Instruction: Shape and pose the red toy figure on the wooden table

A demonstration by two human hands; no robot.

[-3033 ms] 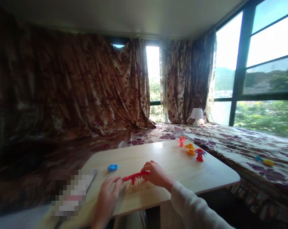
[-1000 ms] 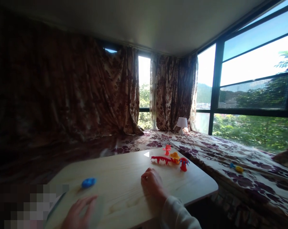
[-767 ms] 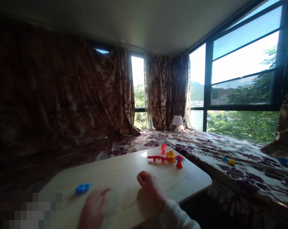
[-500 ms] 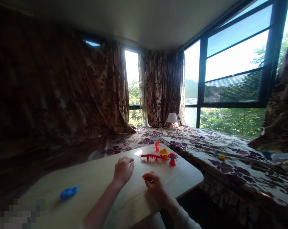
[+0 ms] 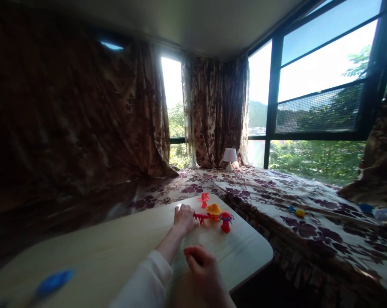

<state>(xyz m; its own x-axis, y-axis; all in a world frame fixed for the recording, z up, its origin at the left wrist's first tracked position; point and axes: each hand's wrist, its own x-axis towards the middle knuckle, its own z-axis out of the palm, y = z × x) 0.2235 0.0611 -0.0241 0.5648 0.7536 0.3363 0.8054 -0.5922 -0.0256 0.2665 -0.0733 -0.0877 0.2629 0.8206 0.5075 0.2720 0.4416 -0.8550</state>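
Note:
My left hand (image 5: pixel 183 220) reaches over the table to the left end of a long red toy strip with spikes (image 5: pixel 201 218). Its fingers are bent round that end, which they hide. My right hand (image 5: pixel 201 262) is curled closed just above the near part of the table. A hint of red shows at its fingertips, too small to name. Right of the strip stands a yellow toy piece (image 5: pixel 214 209), partly behind a red figure with blue spikes (image 5: pixel 225 222). A pinkish-red figure (image 5: pixel 204 199) stands behind them.
The pale table (image 5: pixel 116 248) has a rounded right corner. A blurred blue object (image 5: pixel 55 282) lies at its left. Beyond is a flowered bedspread (image 5: pixel 264 188) with a white lamp (image 5: pixel 230 155) and a blue-and-yellow toy (image 5: pixel 298 211).
My left hand has moved right and onto the red strip's left end. The right hand stays curled, now a little nearer and lower in view. The whole view has shifted slightly.

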